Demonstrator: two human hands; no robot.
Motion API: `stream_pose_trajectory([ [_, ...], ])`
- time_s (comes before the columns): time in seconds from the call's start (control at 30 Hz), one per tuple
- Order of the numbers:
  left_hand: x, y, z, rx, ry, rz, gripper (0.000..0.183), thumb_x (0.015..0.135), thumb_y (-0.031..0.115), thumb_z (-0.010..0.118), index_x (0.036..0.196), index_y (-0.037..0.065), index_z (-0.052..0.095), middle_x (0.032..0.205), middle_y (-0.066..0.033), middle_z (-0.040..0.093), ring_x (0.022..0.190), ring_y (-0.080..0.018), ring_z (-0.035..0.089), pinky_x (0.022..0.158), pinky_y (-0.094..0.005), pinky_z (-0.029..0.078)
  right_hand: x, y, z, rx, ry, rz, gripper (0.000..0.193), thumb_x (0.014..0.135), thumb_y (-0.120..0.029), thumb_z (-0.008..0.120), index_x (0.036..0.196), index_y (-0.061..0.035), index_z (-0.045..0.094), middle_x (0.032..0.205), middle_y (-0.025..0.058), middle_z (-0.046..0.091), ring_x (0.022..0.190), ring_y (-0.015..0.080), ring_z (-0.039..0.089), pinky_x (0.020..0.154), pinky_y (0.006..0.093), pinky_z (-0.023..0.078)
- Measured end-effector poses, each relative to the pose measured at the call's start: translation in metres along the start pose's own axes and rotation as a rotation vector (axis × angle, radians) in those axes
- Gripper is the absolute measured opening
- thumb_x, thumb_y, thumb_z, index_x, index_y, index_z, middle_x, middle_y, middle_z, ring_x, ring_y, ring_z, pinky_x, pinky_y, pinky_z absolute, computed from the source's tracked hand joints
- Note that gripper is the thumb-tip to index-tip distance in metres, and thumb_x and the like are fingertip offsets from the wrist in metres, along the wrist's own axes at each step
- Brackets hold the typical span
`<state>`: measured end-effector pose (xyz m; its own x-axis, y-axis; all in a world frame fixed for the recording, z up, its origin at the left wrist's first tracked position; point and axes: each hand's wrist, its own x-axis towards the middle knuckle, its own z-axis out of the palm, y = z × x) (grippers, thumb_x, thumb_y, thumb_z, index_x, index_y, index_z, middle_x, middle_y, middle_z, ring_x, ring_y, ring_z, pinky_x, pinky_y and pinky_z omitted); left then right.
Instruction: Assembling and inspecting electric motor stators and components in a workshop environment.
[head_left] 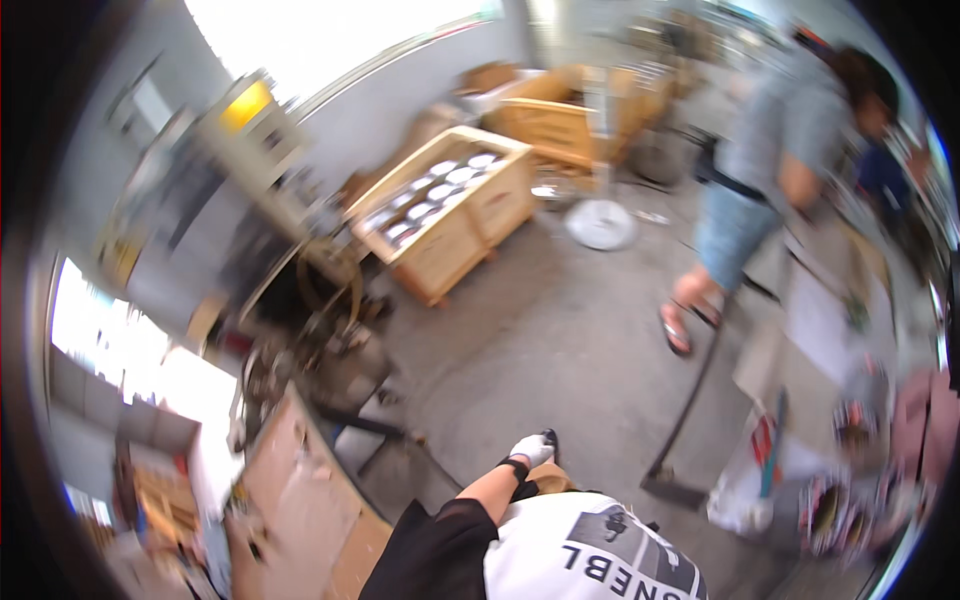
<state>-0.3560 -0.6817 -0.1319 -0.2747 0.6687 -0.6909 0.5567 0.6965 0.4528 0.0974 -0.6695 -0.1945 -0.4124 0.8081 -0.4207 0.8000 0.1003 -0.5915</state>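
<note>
My white shirt with its dark print fills the bottom of my view, beside my black sleeve. My left hand, in a white glove with a black band at the wrist, is low before me; I cannot tell whether its fingers are open or closed, or whether they hold anything. Just beside it, at the glove's far edge, is a small dark thing, too blurred to name. My right hand is out of view. To my left stands a tan board; to my right, round metal pieces lie near a red-and-teal tool by a cluttered tabletop. Farther on, a person in grey leans over it. Beyond the grey floor, an open wooden crate holds rows of white-topped round things, with another crate behind.
</note>
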Motion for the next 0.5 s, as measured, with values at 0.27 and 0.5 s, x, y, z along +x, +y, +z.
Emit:
stream_pose_trajectory([
  [0.27, 0.026, -0.111, -0.11, -0.435, 0.342, -0.397, 0.036, 0.069, 0.027, 0.049, 0.096, 0.005, 0.06, 0.099, -0.018, 0.058, 0.094, -0.0325, 0.055, 0.081, -0.0378, 0.043, 0.258, -0.166, -0.029, -0.402, -0.385, -0.667, 0.027, 0.08, -0.026, 0.045, 0.084, -0.0015, 0.056, 0.081, 0.0148, 0.059, 0.071, 0.0273, 0.057, 0.059, 0.0377, 0.044],
  [0.5, 0.019, -0.157, -0.135, -0.685, 0.412, -0.647, 0.037, 0.07, 0.025, 0.048, 0.099, 0.005, 0.058, 0.102, -0.0177, 0.057, 0.096, -0.0328, 0.054, 0.083, -0.0378, 0.042, 0.379, -0.257, -0.01, -0.533, -0.58, -1.001, 0.026, 0.08, -0.025, 0.045, 0.083, -0.0021, 0.056, 0.078, 0.0138, 0.059, 0.068, 0.0261, 0.056, 0.057, 0.0372, 0.044],
])
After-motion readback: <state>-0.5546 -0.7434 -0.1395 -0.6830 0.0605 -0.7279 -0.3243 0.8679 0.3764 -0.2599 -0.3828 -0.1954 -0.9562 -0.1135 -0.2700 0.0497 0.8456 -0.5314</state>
